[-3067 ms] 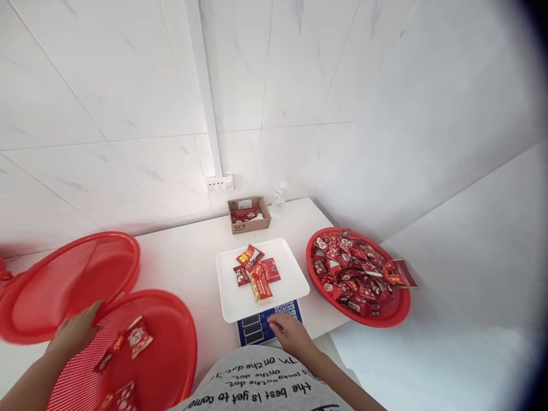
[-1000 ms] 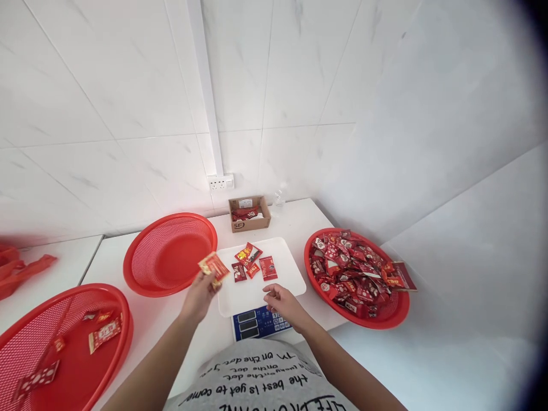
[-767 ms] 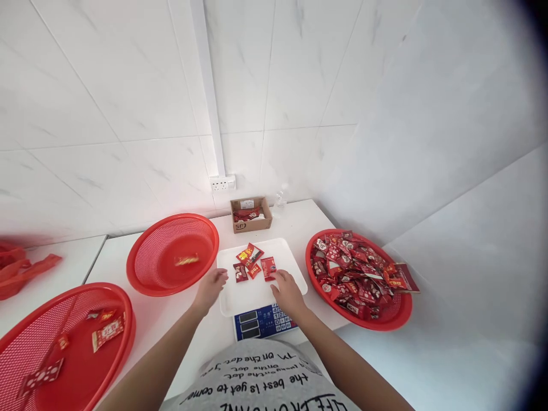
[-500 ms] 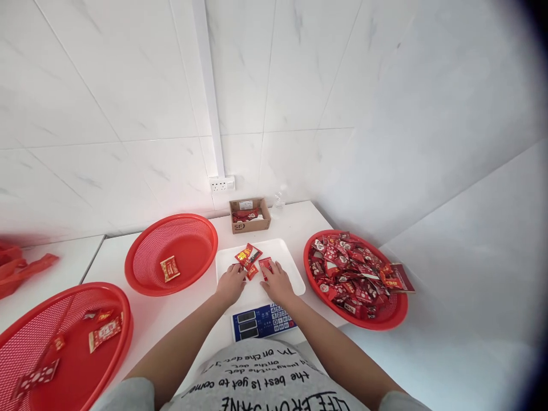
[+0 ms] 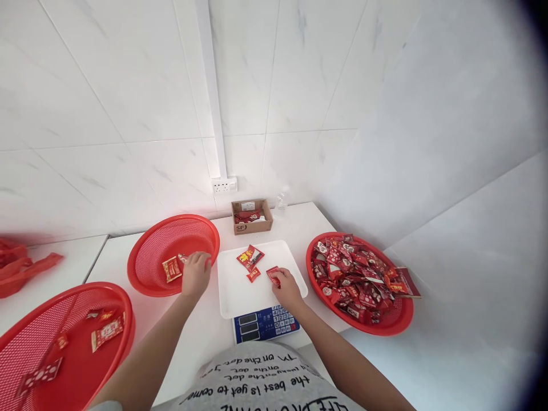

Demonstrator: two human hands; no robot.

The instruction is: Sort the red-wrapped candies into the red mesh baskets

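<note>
Packet on the scale tray, pinched by the fingers of my right hand, seems light, crinkly and slippery, best held at a sealed end; my left hand curls over the basket, grip unclear.

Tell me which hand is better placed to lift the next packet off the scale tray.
Probably right: the right hand lies on the scale tray, touching a red packet. The left hand is off to the side, over the middle red basket.

Table: 3 baskets, scale, box, prob. bottle.
</note>
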